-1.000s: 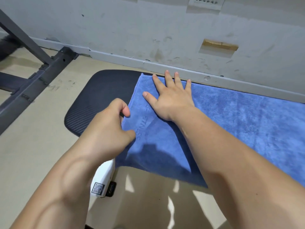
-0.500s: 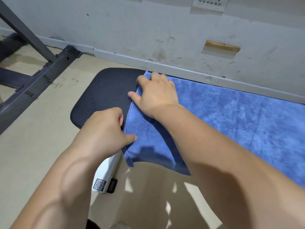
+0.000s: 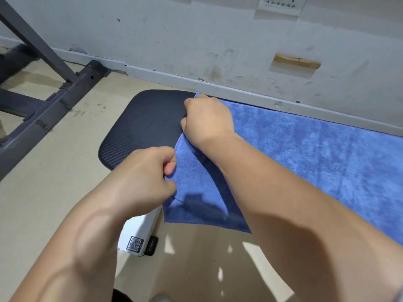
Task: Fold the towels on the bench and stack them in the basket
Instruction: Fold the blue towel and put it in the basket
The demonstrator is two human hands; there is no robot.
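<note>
A blue towel [image 3: 316,153] lies spread along the black padded bench [image 3: 144,125], its near edge hanging over the bench's front side. My left hand [image 3: 144,182] pinches the towel's left edge near the front corner. My right hand [image 3: 207,120] grips the same left edge at the far corner, fingers curled around the cloth. Embossed lettering shows on the towel between the two hands. No basket is in view.
A grey wall with a baseboard [image 3: 239,92] runs right behind the bench. A dark metal frame [image 3: 54,101] stands on the beige floor at the left. The bench's white leg with a QR label [image 3: 137,238] is under my left forearm.
My right hand slid from lying flat on the towel to its far left corner and curled around the edge. My left hand tightened its pinch on the near left edge.
</note>
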